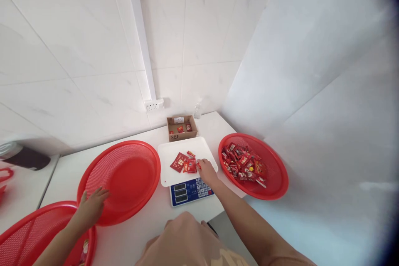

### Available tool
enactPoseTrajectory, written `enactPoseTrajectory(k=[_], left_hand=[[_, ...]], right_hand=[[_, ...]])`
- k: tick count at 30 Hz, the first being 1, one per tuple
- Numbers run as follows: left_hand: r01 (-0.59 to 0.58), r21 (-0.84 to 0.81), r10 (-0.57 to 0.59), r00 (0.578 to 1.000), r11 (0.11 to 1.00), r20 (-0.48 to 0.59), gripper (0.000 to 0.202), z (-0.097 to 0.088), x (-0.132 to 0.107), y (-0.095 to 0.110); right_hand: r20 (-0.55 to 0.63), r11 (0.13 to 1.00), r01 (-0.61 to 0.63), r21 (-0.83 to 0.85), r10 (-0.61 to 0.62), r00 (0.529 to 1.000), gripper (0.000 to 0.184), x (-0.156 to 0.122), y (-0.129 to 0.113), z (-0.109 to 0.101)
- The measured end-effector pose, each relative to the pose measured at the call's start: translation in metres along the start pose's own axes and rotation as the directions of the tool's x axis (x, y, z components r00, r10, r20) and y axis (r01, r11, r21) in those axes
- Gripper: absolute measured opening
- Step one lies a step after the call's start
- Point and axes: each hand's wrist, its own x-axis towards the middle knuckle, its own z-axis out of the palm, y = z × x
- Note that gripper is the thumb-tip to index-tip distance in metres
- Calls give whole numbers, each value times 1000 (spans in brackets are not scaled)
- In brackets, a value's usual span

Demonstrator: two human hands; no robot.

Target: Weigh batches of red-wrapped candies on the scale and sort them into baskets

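Observation:
My right hand is over the white tray of a blue digital scale, its fingers closed on a small red wrapped candy. Beside its fingertips lie more red wrapped candies and a flat dark red packet. At the left, my left hand is open with fingers apart, above the near rim of a round red plastic basket, holding nothing. Another red basket is partly under my left forearm, with a wrapped item inside near its edge.
Right of the scale, a red basket holds many red wrapped candies. Behind the tray stand a small cardboard box with several packets and a clear plastic bottle. A dark cylindrical container lies at the far left. A socket strip is on the wall.

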Motion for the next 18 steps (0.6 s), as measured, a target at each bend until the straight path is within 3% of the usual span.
enactPoseTrajectory(k=[5,7,10,12,14,18], left_hand=[[-99,-245,113,993,964,43,46,0,-5,66],[-105,-341,133,989,934,58,52,6,-8,92],[-75,-400,121,988,913,92,61,15,-10,118],[-55,-413,106,989,909,102,61,21,-9,126],[-53,-428,100,991,902,87,59,25,-9,128],[-51,-508,98,993,860,66,56,28,-15,121]], right_hand=[[33,982,-119,145,115,993,30,9,-10,-9],[64,968,-81,239,67,996,31,10,-29,-13],[101,913,73,401,-123,987,41,9,-67,-18],[89,883,193,428,-254,963,49,9,-86,-21],[80,905,256,340,-299,951,52,10,-93,-22],[126,973,194,126,-209,970,58,8,-70,-14]])
